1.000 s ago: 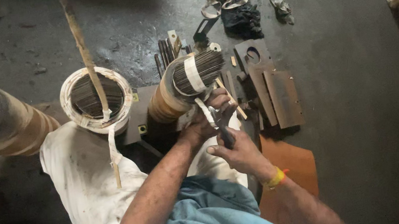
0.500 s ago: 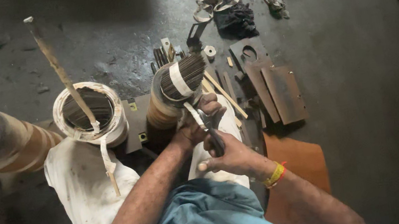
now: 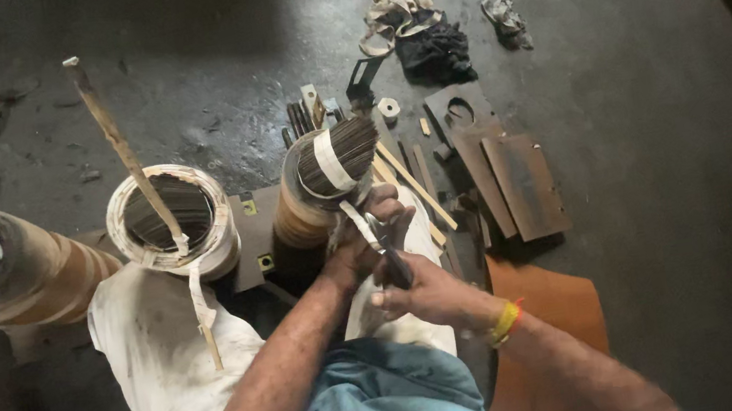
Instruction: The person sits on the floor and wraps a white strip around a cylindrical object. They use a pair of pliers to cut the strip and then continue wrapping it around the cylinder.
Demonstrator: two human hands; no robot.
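Tape (image 3: 349, 210) trails from the banded coil (image 3: 325, 183) on the floor; the left hand (image 3: 361, 239) pinches it taut while the right hand (image 3: 421, 288) grips scissors (image 3: 388, 248) at it. Cutting seems underway, needing steady tension.

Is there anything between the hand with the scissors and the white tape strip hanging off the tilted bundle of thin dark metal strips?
Nothing visible: the right hand holds metal scissors right at the white tape strip, which the left hand grips.

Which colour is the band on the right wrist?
Yellow with some orange, the wristband shows best in the head view.
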